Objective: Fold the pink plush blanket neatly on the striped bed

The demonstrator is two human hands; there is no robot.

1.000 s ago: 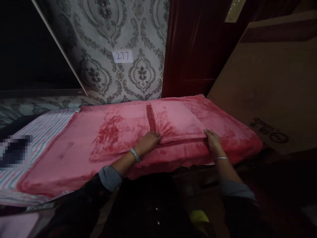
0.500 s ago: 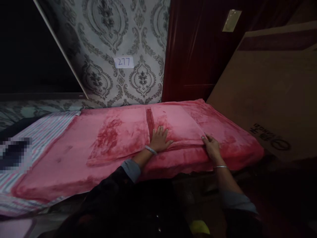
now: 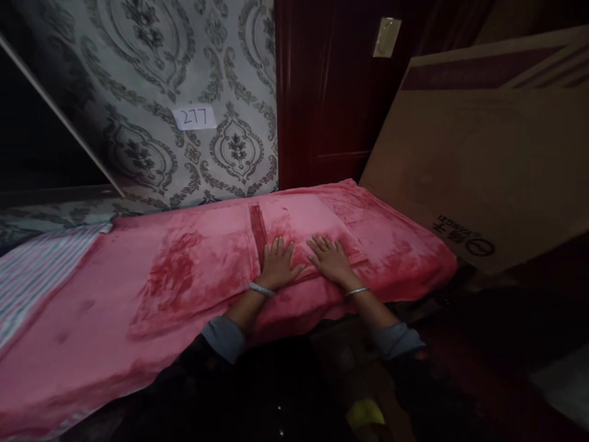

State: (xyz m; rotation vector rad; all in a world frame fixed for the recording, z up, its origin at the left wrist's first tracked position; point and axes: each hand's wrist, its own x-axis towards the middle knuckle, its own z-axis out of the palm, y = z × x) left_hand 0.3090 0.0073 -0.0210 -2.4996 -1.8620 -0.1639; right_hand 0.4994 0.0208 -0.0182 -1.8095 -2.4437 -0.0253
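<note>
A folded pink plush cloth (image 3: 304,221) lies on a larger pink plush blanket (image 3: 138,307) spread over a bed. My left hand (image 3: 277,265) rests flat on the folded cloth near its left edge, fingers stretched out, beside a dark red strip (image 3: 257,230). My right hand (image 3: 332,261) lies flat on the same cloth just to the right, fingers apart. Both hands press on the cloth's near part and hold nothing. Each wrist wears a thin bangle.
A striped sheet (image 3: 37,276) shows at the bed's left. Patterned wallpaper with a "277" label (image 3: 195,117) is behind. A dark red door (image 3: 331,92) and a leaning cardboard box (image 3: 488,153) stand at the right. The floor below is dark.
My right hand left the folded cloth's right corner and moved left to lie flat beside my left hand. The left hand went from the cloth's edge onto its top. The view shifted rightward.
</note>
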